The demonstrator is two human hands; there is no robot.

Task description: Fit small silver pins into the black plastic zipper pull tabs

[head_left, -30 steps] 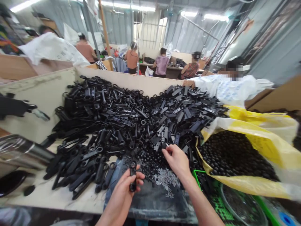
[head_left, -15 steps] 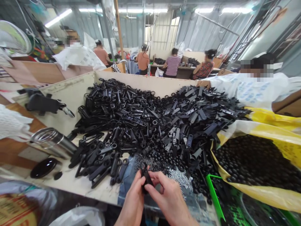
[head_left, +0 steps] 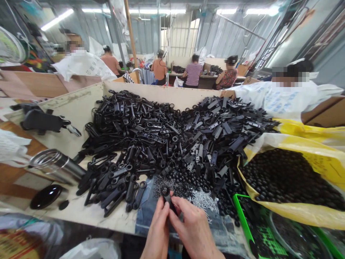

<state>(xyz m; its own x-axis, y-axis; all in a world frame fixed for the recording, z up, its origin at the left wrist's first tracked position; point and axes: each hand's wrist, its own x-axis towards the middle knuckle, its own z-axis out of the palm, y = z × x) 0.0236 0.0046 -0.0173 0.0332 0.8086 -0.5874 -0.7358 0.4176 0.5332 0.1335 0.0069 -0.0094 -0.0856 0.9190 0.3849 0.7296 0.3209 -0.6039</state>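
Note:
My left hand [head_left: 158, 230] and my right hand [head_left: 192, 230] come together at the near edge of the bench, both pinching a black plastic pull tab [head_left: 167, 196] with a ring at its end. Most of the tab is hidden by my fingers. Just beyond my hands lies a scatter of small black beads [head_left: 172, 185] and silver metal pins [head_left: 203, 200] on a denim cloth [head_left: 147, 212]. Behind them rises a large heap of black plastic pull tabs [head_left: 161, 140].
A yellow-lined sack of black beads [head_left: 285, 176] sits to the right, above a green crate [head_left: 242, 216]. A steel flask [head_left: 58, 167] and a black lid [head_left: 45, 196] lie on the left. A co-worker's hand [head_left: 228, 94] rests beyond the heap; several people work at the back.
My right hand has moved from the heap's edge to the tab in my left hand, and both now pinch it. The view has swung, showing more of the bench at left.

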